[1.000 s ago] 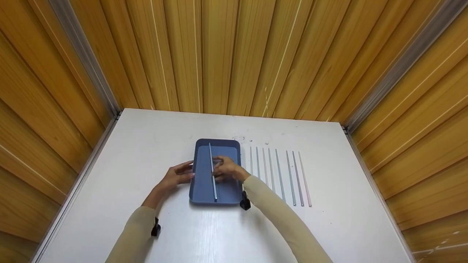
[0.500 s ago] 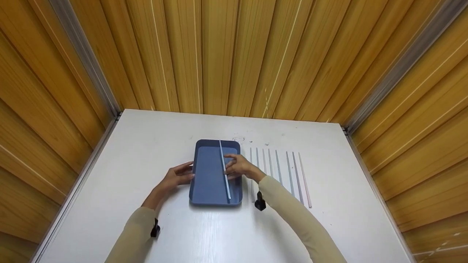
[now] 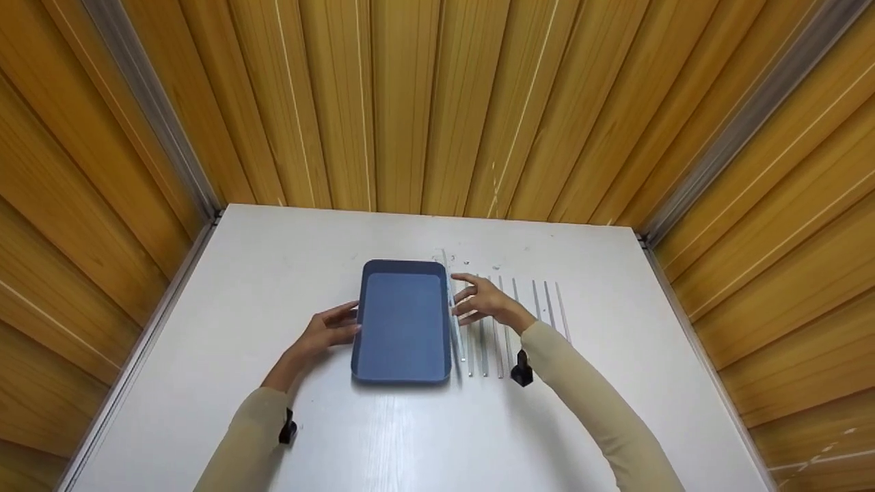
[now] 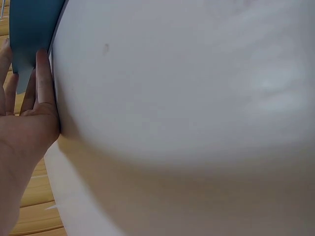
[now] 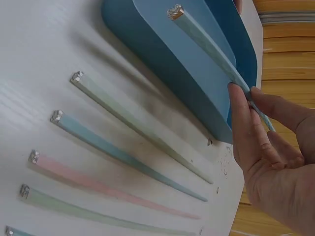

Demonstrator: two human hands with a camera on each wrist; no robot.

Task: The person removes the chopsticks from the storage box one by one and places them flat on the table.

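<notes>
My right hand (image 3: 489, 301) pinches a light blue chopstick (image 5: 209, 46) between thumb and fingertips. Its silver-capped end points toward me, and it is raised just past the right rim of a blue rectangular tray (image 3: 403, 328). In the right wrist view the chopstick overlaps the tray. My left hand (image 3: 325, 335) rests against the tray's left wall, its fingers fairly straight. Close up in the left wrist view, the left fingers (image 4: 44, 78) touch the tray's side. Nothing lies inside the tray in the head view.
Right of the tray several chopsticks lie in a row on the white table (image 3: 314, 239), among them a green one (image 5: 138, 125), a blue one (image 5: 123, 157) and a pink one (image 5: 113, 187). My right forearm covers some. Wood-patterned walls (image 3: 410, 102) stand behind and beside the table.
My right hand has moved the chopstick rightward, from over the middle of the tray to beyond its right rim. The left hand has stayed at the tray's left side.
</notes>
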